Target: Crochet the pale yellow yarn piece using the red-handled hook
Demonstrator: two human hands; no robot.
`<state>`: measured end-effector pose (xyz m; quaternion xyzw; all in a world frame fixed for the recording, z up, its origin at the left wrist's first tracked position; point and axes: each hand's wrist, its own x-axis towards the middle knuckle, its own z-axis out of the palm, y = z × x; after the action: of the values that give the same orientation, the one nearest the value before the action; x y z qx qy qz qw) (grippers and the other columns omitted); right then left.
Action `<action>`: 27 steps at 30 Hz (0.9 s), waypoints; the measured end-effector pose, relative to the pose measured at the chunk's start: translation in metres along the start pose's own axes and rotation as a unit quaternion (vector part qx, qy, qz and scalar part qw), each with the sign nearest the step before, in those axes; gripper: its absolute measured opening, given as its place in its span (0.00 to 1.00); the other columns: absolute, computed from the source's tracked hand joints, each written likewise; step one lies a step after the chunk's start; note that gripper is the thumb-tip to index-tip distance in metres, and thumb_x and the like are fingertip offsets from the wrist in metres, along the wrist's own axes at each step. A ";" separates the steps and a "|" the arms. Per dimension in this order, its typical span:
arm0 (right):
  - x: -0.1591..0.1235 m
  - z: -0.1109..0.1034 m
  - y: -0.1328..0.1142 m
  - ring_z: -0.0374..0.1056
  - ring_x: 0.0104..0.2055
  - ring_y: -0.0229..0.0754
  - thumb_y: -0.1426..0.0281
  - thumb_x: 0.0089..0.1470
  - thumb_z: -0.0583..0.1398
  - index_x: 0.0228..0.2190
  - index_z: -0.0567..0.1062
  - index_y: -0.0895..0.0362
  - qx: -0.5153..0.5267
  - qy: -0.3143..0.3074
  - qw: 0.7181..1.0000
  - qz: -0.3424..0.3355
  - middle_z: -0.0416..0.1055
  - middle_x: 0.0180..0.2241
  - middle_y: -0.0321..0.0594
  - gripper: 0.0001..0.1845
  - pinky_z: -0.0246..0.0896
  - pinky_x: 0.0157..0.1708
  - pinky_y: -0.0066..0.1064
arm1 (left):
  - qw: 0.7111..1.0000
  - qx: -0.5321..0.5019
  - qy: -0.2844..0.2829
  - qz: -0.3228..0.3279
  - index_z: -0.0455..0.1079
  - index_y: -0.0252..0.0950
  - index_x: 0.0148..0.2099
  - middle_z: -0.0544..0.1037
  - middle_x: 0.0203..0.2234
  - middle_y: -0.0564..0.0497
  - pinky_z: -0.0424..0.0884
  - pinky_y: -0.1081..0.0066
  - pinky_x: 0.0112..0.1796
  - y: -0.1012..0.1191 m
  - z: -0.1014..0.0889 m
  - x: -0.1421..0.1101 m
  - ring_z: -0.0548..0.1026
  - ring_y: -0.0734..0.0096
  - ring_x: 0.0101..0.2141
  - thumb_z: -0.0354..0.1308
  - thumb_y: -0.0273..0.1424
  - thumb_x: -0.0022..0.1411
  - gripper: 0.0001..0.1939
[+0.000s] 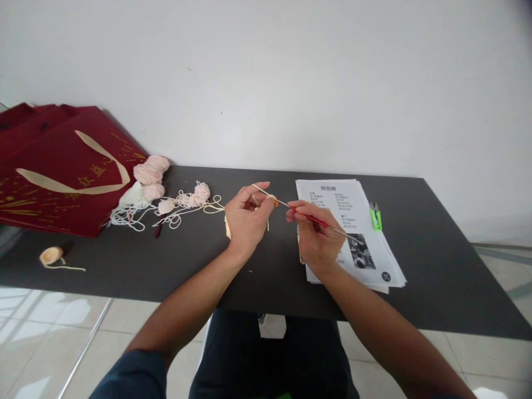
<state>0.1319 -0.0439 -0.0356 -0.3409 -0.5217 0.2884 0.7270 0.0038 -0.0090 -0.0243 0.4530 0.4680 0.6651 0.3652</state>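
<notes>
Two bare hands bring a hook and pale yarn together beside the printed sheets

Taking the printed sheets (384, 260) as my landmark, I see the dark, smooth bench (440, 266) reaching out on both sides of them. It meets a plain pale wall (291, 83), marked by a few small specks, just beyond their far edge. The seated person's left hand (249, 219) is to the left of the sheets, raised over the bench, its fingertips pinching a small piece of cream yarn work (271, 197) with a bit of orange (276, 203) at it. The right hand (318, 235) is over the sheets' left part, fingers closed round the red grip of a slender metal hook (337, 230), whose tip points left to the yarn work.

Against the sheets' right edge are green-handled snips (376, 217), blades pointing toward the wall. Well to the left of the sheets, past the left hand, a loose pink tangle of yarn (201, 193) trails strands, and beyond it pink yarn balls (148, 173) and white yarn (133, 195) gather by a dark red gift bag (83, 166) with cream ribbon handles. Farthest left of the sheets among the small pieces is a rounded cream piece (51, 256) with a tail of yarn, nearer the bench's front edge. Below the sheets' level, light glossy floor tiles (112, 321) show on both sides of the person's dark-clothed legs, with bright patches of light at the left.
</notes>
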 end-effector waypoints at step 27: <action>-0.007 -0.007 0.019 0.83 0.48 0.46 0.74 0.61 0.67 0.48 0.84 0.39 -0.081 -0.080 0.991 -0.063 0.84 0.52 0.34 0.19 0.84 0.49 0.44 | 0.962 -0.205 -0.036 -0.177 0.81 0.36 0.44 0.80 0.24 0.56 0.68 0.78 0.30 0.010 0.005 0.006 0.74 0.82 0.24 0.75 0.25 0.46 0.20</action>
<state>0.1355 -0.0391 -0.0556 -0.3409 -0.6207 0.2246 0.6694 0.0057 -0.0047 -0.0122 0.3022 0.3811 0.6548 0.5785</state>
